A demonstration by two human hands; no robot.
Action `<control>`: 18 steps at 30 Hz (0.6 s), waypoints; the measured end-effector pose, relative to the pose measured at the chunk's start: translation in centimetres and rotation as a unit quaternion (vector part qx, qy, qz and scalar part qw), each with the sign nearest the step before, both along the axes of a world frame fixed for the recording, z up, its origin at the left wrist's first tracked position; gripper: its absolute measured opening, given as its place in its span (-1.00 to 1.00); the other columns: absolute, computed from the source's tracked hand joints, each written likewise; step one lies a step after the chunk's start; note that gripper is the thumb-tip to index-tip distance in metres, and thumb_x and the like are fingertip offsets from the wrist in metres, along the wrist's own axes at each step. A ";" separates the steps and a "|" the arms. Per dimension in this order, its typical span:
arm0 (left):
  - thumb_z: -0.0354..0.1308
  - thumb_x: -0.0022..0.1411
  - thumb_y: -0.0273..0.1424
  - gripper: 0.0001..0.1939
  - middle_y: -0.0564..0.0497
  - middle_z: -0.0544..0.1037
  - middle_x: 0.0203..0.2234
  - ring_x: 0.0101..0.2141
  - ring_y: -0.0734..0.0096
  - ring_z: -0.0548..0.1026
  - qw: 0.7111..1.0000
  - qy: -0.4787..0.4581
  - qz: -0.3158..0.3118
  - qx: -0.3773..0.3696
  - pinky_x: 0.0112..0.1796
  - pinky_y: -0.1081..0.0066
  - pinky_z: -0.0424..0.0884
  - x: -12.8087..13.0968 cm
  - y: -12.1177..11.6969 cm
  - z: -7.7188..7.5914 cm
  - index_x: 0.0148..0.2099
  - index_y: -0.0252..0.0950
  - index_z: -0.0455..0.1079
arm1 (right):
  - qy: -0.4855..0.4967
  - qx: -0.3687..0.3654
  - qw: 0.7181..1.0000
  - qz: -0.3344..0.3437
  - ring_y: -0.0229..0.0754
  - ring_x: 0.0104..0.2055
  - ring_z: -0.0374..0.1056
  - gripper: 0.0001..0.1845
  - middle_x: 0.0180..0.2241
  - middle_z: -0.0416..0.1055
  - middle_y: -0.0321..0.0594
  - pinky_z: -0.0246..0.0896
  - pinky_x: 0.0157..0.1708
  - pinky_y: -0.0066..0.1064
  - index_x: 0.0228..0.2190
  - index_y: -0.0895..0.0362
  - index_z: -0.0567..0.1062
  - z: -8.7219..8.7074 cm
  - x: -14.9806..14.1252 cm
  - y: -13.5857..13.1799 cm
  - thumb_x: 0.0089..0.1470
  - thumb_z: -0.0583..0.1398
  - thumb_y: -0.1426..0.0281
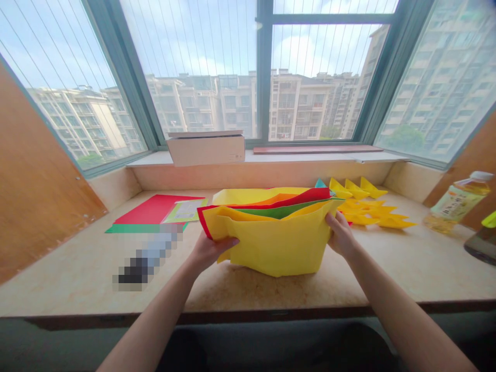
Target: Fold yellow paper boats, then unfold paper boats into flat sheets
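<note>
left hand [210, 253]: fingers [229, 242] clenched on the sheaf's left side.
right hand [341, 237]: fingers [332, 221] grasping its right edge.
folded sheaf of coloured paper [275, 248]: yellow, red, green and orange layers, spread open between the hands, low over the stone worktop [70, 279]; whether it touches, i cannot tell.
handling: likely light, soft and easily creased; safest held along the upper edges, both sides at once.
left: flat red and green sheets [155, 212], and a blurred object [149, 257].
right: folded yellow paper boats [368, 211], plastic bottle [461, 199].
behind: white cardboard box [205, 149] on the window ledge.
</note>
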State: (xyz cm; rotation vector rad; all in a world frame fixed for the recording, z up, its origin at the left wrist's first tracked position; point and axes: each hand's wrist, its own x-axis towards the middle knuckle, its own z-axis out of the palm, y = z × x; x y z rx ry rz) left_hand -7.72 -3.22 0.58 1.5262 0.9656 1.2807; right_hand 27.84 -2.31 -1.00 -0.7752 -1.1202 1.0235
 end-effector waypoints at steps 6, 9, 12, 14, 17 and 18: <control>0.37 0.06 -0.22 -0.57 -0.14 0.62 -0.11 -0.13 0.06 0.57 0.999 0.025 -0.029 0.017 -0.10 0.12 0.56 -0.6 0.2 0.3 -0.05 -0.31 0.48 | -0.006 0.016 0.999 -0.041 0.09 -0.21 0.56 -0.50 -0.29 0.63 -0.12 0.52 -0.28 -0.18 -0.27 0.06 0.54 0.0 0.8 0.2 -0.12 0.37 -0.04; 0.35 0.09 -0.18 -0.54 -0.16 0.60 -0.09 -0.12 0.05 0.57 0.999 0.026 -0.038 0.007 -0.12 0.14 0.56 -1.0 0.4 0.3 -0.02 -0.32 0.46 | -0.043 0.040 0.995 -0.074 0.07 -0.23 0.56 -0.57 -0.25 0.63 -0.14 0.51 -0.31 -0.21 -0.27 0.06 0.56 -0.3 1.2 0.2 -0.06 0.36 0.01; 0.36 0.07 -0.18 -0.52 -0.18 0.60 -0.11 -0.14 0.03 0.56 0.999 0.028 -0.024 0.006 -0.13 0.14 0.56 -1.2 0.7 0.4 -0.04 -0.34 0.45 | -0.088 0.035 0.994 -0.051 0.07 -0.21 0.56 -0.57 -0.19 0.63 -0.12 0.52 -0.27 -0.19 -0.23 0.08 0.58 0.0 1.2 -0.2 -0.11 0.42 0.11; 0.38 0.04 -0.20 -0.51 -0.18 0.60 -0.11 -0.13 0.02 0.56 0.999 0.037 -0.015 0.014 -0.12 0.12 0.55 -1.2 0.8 0.5 -0.04 -0.35 0.45 | -0.101 0.030 0.993 -0.049 0.06 -0.21 0.56 -0.56 -0.18 0.62 -0.12 0.52 -0.24 -0.18 -0.22 0.10 0.59 0.3 0.9 -0.5 -0.15 0.45 0.16; 0.39 0.04 -0.21 -0.49 -0.19 0.59 -0.08 -0.08 -0.02 0.54 0.999 0.045 -0.003 0.021 -0.06 0.07 0.52 -0.5 0.6 0.7 -0.01 -0.35 0.44 | -0.103 0.038 0.989 -0.101 0.05 -0.21 0.55 -0.59 -0.18 0.62 -0.13 0.52 -0.22 -0.14 -0.22 0.10 0.59 0.9 0.1 -1.0 -0.11 0.43 0.18; 0.39 0.03 -0.21 -0.46 -0.19 0.58 -0.05 -0.05 -0.03 0.54 0.999 0.039 0.005 0.020 -0.03 0.06 0.50 -0.1 0.4 0.8 0.02 -0.35 0.42 | -0.102 0.041 0.986 -0.125 0.06 -0.20 0.55 -0.61 -0.18 0.62 -0.13 0.51 -0.21 -0.12 -0.22 0.09 0.59 1.0 -0.2 -1.1 -0.09 0.42 0.18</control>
